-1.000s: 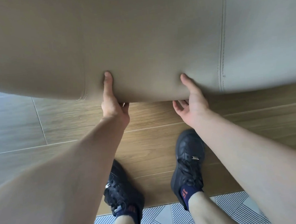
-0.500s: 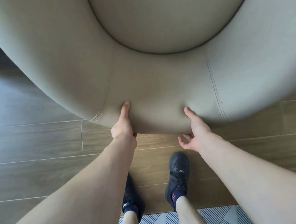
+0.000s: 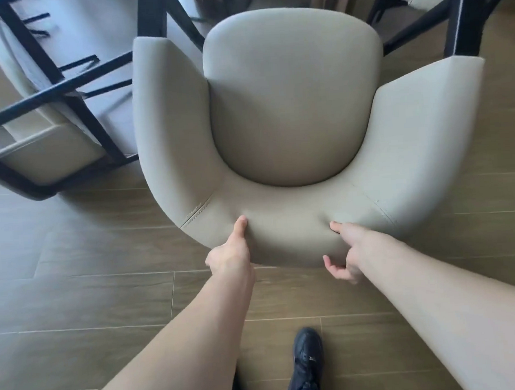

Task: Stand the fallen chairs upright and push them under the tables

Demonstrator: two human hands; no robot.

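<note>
With my left hand (image 3: 228,254) and right hand (image 3: 349,255) gripping the chair (image 3: 289,102) backrest, a hard push risks striking the fallen chair (image 3: 45,141) beside it.

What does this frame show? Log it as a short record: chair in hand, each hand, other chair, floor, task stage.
chair in hand: beige armchair, upright, seat facing up
left hand: left hand grips the backrest's top edge, thumb on top
right hand: right hand holds the same edge, thumb on top, fingers curled below
other chair: fallen chair at left, on its side, black legs showing
floor: wood-look floor
task stage: chair stood up, not yet visibly under a table
</note>
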